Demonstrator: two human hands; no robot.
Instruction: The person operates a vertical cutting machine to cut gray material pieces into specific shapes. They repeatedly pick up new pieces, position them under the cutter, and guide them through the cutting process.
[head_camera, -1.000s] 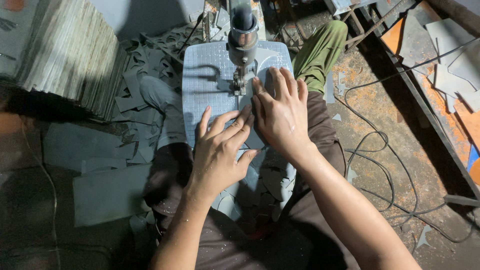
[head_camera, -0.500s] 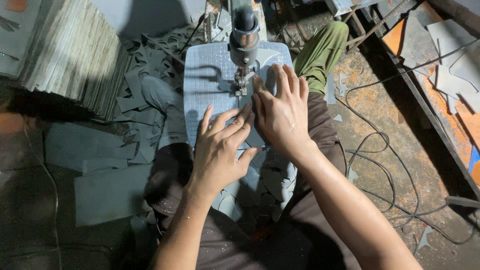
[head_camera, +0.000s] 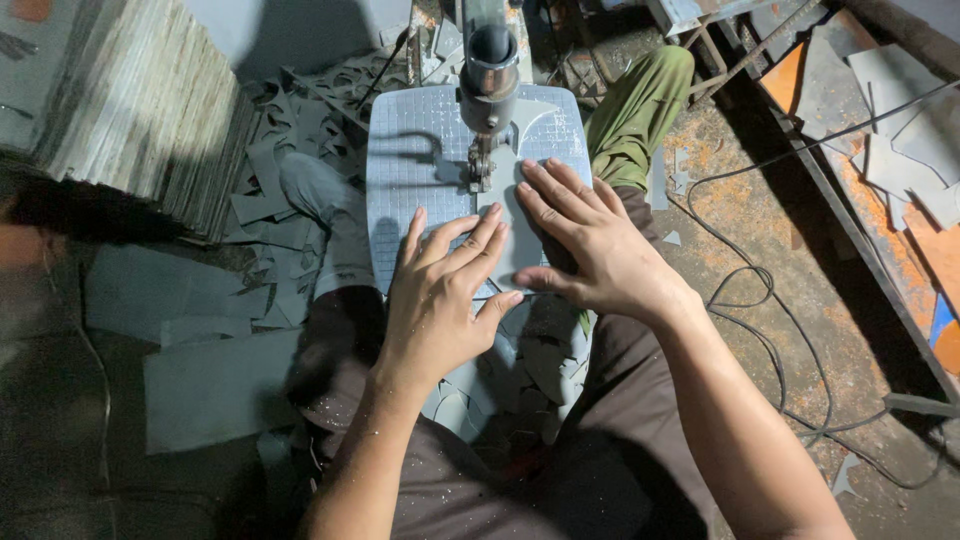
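while both hands press flat, a grey sheet (head_camera: 520, 235) sits under the cutting machine (head_camera: 487, 75).
left hand (head_camera: 440, 300) and right hand (head_camera: 590, 245), fingers spread, pin it to the gridded table (head_camera: 410, 150), seemingly to steady it.

A pale blue-grey grid pattern is covering the machine plate (head_camera: 410, 170), and the sheet piece (head_camera: 520, 235) on it is showing plain light grey. Grey offcuts (head_camera: 280, 190) are lying on the floor, olive-green trousers (head_camera: 635, 110) are showing beyond, and orange patches are marking the boards (head_camera: 900, 230) at right.
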